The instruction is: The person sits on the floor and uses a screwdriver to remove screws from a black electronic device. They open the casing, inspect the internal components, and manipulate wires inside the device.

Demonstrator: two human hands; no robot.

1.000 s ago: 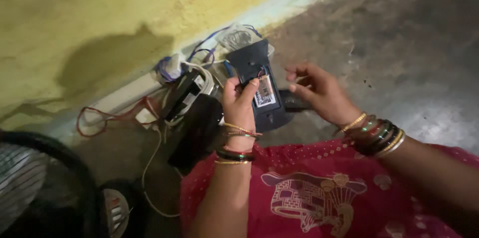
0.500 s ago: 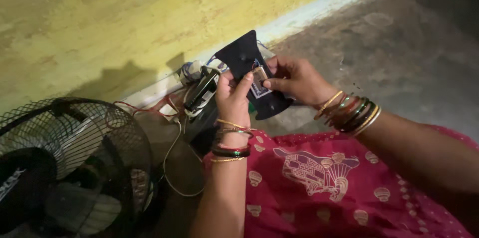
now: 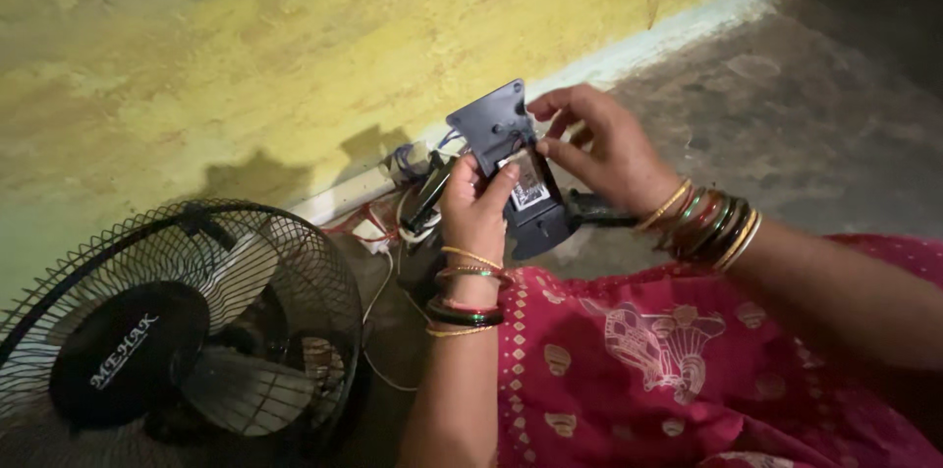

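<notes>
Between the two hands, above the pink patterned cloth (image 3: 688, 360) on the person's lap, sits a dark plastic device casing (image 3: 511, 164), flat and roughly rectangular, tilted with its upper corner toward the yellow wall (image 3: 295, 46). A pale label patch on the casing shows, but its print is too small to make out. The left hand (image 3: 476, 208) is closed around the casing's lower left edge, thumb pressed on its face; bangles ring that wrist. The right hand (image 3: 599, 149) pinches the casing's upper right edge with curled fingers, and what lies under those fingertips is hidden. A stack of coloured bangles (image 3: 709, 224) circles the right wrist. Just behind the casing, a dark tool-like handle (image 3: 599, 213) pokes out from under the right wrist; its kind is unclear. Left of the casing, at the foot of the wall, lies a tangle of wires and small parts (image 3: 403, 198), partly hidden by the left hand. Further left of the casing stands a black wire-caged fan (image 3: 187, 330), cut off by the frame's lower edge. Right of the casing stretches the grey concrete floor (image 3: 786, 105).
</notes>
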